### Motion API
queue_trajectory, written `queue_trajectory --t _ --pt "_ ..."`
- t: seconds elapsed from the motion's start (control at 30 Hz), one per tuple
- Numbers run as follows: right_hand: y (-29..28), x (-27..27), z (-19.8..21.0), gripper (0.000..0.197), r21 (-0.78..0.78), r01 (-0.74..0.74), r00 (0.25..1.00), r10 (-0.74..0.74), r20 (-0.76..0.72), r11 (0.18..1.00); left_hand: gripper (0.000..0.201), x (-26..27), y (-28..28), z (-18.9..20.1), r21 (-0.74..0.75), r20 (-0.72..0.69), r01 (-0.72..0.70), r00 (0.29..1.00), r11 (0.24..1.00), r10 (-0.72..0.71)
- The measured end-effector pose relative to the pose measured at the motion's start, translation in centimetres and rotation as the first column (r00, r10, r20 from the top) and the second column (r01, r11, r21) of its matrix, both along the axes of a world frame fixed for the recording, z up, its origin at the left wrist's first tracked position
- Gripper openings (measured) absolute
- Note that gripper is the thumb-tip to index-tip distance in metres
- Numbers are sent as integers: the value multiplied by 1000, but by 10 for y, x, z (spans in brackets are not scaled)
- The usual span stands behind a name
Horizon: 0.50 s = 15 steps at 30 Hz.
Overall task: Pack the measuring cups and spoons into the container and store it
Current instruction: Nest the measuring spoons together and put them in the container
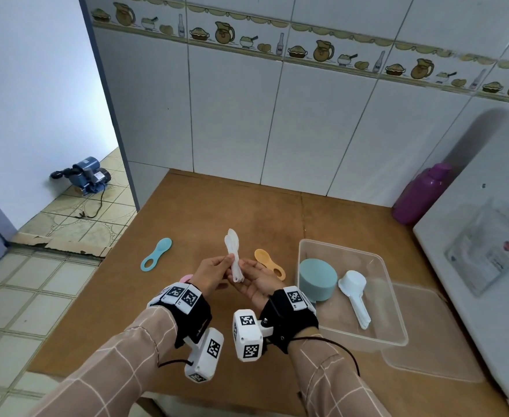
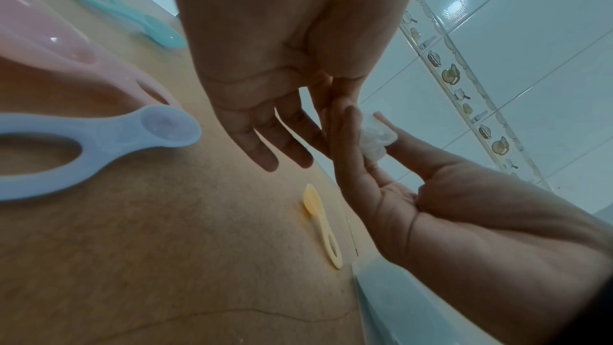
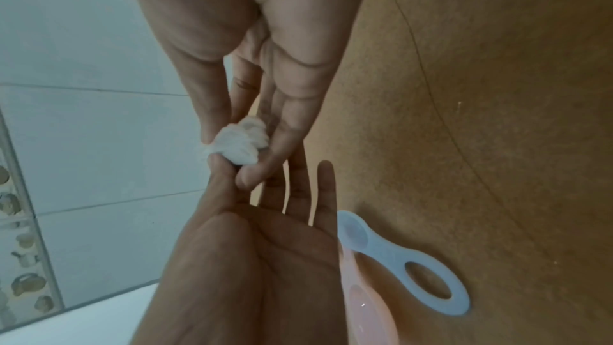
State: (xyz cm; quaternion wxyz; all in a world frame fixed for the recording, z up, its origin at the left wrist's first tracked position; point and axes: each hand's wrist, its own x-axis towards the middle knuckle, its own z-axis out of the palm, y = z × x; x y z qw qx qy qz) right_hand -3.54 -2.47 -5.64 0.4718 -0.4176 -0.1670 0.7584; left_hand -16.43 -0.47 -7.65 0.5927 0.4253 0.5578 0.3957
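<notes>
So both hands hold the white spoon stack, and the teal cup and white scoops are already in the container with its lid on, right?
Not quite: the container is open, and its lid lies flat on the table beside it, as the head view shows. The rest is right.

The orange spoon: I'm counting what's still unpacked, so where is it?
In the head view the orange spoon lies on the brown table, just left of the clear container and just beyond the right hand.
</notes>
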Motion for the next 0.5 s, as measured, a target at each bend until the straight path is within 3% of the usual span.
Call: queue_trajectory --t 0.2,0.5 --pt "-1 1 5 4 11 7 996 -8 90 1000 29 4 0 -3 40 -45 -6 999 999 8" --pt "-2 22 18 13 40 29 982 -36 185 999 32 27 2 2 142 -56 106 994 984 -99"
